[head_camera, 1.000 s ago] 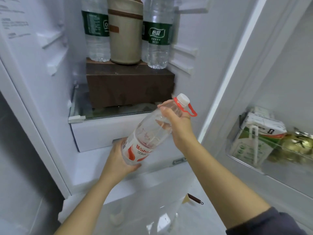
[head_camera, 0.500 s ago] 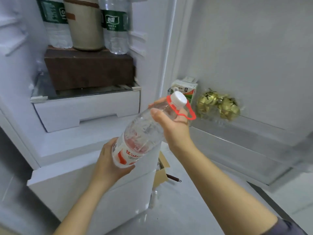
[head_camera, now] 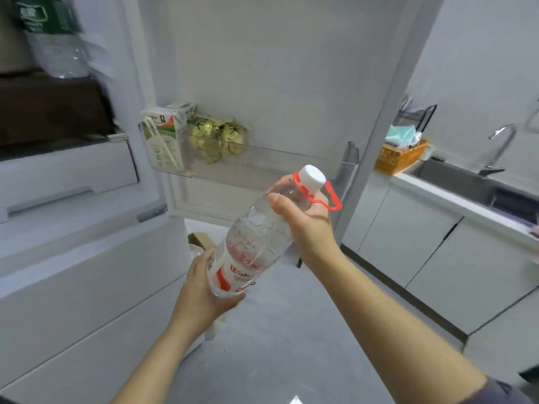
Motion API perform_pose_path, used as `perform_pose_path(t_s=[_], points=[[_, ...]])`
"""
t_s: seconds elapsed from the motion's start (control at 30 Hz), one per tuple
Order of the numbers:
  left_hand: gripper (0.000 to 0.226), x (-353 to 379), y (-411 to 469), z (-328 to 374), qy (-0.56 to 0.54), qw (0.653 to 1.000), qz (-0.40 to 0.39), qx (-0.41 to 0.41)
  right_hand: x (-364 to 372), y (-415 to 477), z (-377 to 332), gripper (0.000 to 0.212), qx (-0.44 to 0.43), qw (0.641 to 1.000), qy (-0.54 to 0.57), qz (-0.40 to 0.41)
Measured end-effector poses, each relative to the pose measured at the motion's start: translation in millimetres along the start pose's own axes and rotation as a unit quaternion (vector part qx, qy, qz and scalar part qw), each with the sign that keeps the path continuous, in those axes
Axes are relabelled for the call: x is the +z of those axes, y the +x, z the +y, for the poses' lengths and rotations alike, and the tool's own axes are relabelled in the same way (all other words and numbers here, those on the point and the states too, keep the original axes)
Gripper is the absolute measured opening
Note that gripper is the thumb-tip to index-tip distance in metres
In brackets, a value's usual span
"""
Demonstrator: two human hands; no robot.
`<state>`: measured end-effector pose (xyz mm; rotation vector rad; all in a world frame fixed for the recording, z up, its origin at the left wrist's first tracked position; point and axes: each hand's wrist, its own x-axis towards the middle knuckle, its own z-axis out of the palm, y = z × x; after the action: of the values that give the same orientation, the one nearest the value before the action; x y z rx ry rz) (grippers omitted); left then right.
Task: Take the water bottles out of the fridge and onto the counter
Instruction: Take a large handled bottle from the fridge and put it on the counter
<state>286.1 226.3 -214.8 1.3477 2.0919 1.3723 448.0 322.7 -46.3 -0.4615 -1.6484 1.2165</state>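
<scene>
Clear water bottle [head_camera: 256, 237] with white cap [head_camera: 312, 177], red carry loop [head_camera: 337, 203] and white label [head_camera: 230, 272] lettered in red. Far left, clear fridge bottle [head_camera: 55, 53] banded dark green, above a dark brown box [head_camera: 52, 106]. White-and-green carton [head_camera: 163, 138] beside gold foil balls [head_camera: 218, 138] marked in black. Far right, orange woven basket [head_camera: 399, 157], teal cloths [head_camera: 401, 135], white desk [head_camera: 455, 196]. Pale grey floor [head_camera: 291, 345].
</scene>
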Motion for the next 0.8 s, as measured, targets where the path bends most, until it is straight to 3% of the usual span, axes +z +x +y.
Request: perform_pose_path(t_s=[0.2, 0.4, 0.8], points=[[0.098, 76, 11, 30, -0.005, 0.996, -0.079, 0.029, -83, -13, 7, 0.011, 0.022, 0.995, -0.032, 0.095], [0.09, 166, 29, 57, -0.049, 0.979, -0.195, 0.043, -165, -21, 20, 0.011, 0.05, 0.978, -0.062, 0.193], [0.085, 324, 65, 135, -0.086, 0.914, -0.366, 0.152, -313, -30, 32, 0.007, 0.101, 0.901, -0.161, 0.39]])
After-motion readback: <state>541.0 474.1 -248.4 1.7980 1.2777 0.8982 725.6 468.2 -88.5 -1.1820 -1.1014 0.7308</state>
